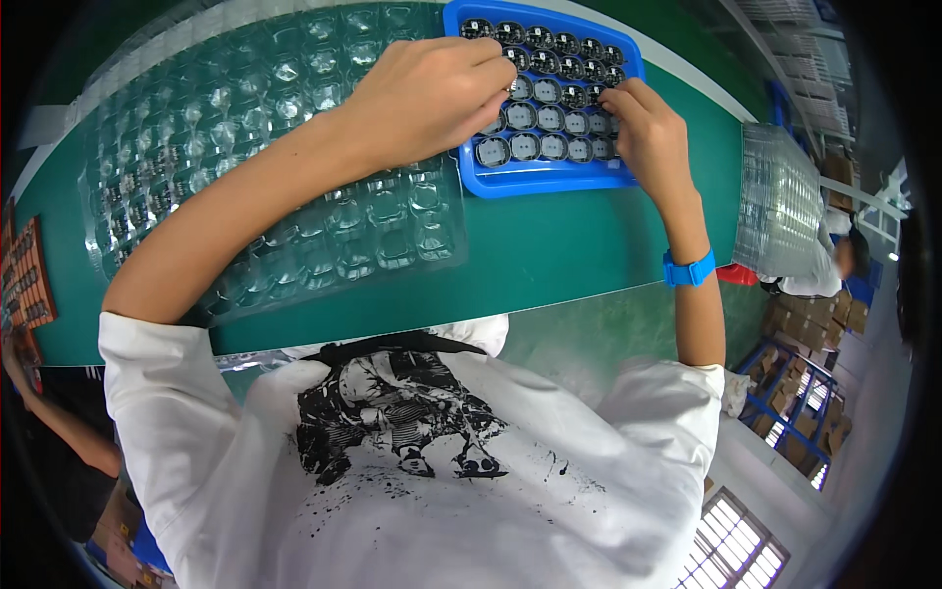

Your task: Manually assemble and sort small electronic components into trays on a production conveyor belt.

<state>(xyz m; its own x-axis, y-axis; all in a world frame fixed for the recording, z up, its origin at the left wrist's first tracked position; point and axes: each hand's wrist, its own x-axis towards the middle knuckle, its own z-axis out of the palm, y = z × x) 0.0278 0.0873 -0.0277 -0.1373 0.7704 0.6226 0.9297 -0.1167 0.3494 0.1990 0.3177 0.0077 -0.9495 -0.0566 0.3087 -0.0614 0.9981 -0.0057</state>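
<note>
A blue tray lies at the far side of the table, filled with rows of small round parts. Those toward the back are glossy black parts; nearer me are parts with grey faces and dark rims. My left hand reaches over the tray's left edge, fingers pinched together by the grey-faced parts. At the tray's right edge, my right hand is closed too, its fingertips at the ends of the rows. Whatever either hand grips is hidden by the fingers.
Clear plastic blister trays with moulded pockets cover the green table to my left. A stack of clear trays stands at the right end. Beyond the left end, another person's arm is near an orange panel.
</note>
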